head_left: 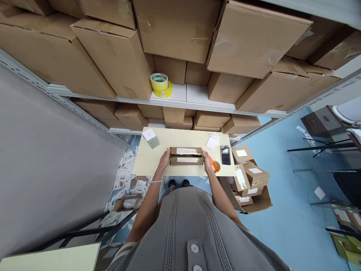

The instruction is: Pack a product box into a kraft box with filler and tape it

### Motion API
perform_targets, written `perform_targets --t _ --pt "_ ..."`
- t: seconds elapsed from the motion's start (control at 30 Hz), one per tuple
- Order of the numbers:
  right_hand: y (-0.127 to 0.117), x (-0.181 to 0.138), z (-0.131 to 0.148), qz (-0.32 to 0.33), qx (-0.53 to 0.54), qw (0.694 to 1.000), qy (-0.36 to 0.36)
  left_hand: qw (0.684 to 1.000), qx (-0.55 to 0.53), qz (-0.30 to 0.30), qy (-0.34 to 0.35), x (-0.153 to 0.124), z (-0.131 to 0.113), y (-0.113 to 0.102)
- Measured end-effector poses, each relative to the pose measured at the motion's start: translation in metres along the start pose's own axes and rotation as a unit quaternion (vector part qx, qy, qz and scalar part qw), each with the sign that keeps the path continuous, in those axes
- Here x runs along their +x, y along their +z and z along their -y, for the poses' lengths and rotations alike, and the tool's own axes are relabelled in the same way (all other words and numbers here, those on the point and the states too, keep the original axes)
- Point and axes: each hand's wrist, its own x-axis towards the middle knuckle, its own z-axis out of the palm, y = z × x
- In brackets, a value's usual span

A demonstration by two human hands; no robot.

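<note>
- The left hand (163, 161) has its fingers (168, 152) clamped on one end of a long, brown cardboard box (186, 161); the right hand (207, 162) has its fingers (204, 155) clamped on the opposite end.
- The box lies flat between the hands, near the front edge of the surface. A dark gap runs lengthwise across its top, between two flaps that each carry a white label.
- Just beside the right hand lie orange-handled scissors (214, 165), on the pale cream surface (145, 162).
- Further right on the surface is a black phone (225, 155), its screen blurred.
- Beyond the box lie loose white paper slips (212, 142); toward the far left corner, a white card (149, 134) rests on a small, pale green box (153, 142).
- Past the right edge of the surface, small brown cardboard parcels with white labels (245, 177) are piled in and around an open brown carton (258, 199) on the blue floor (282, 226).
- Crumpled white packing strips (124, 177) lie on the floor left of the surface.
- Ahead, a metal shelf (169, 101) holds large brown cardboard cartons (177, 30) and two yellow tape rolls (160, 84).
</note>
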Motion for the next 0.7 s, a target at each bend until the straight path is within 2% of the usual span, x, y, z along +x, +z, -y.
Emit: perform_targets --t 0.2,0.4,0.57,0.7 --pt "0.012 -0.006 0.001 0.045 0.036 0.998 0.016 0.999 0.032 0.002 -0.018 -0.005 0.009 0.0" --pt "0.001 -0.004 0.012 0.096 -0.04 0.994 0.023 0.998 0.067 -0.01 -0.016 -0.003 0.01 0.006" --pt "-0.006 0.004 0.029 0.093 -0.182 0.979 -0.018 0.993 0.043 0.076 0.075 -0.006 0.023 -0.002" --pt "0.001 0.013 0.047 0.072 -0.303 0.95 0.008 0.976 0.098 0.13 0.145 -0.012 0.036 -0.009"
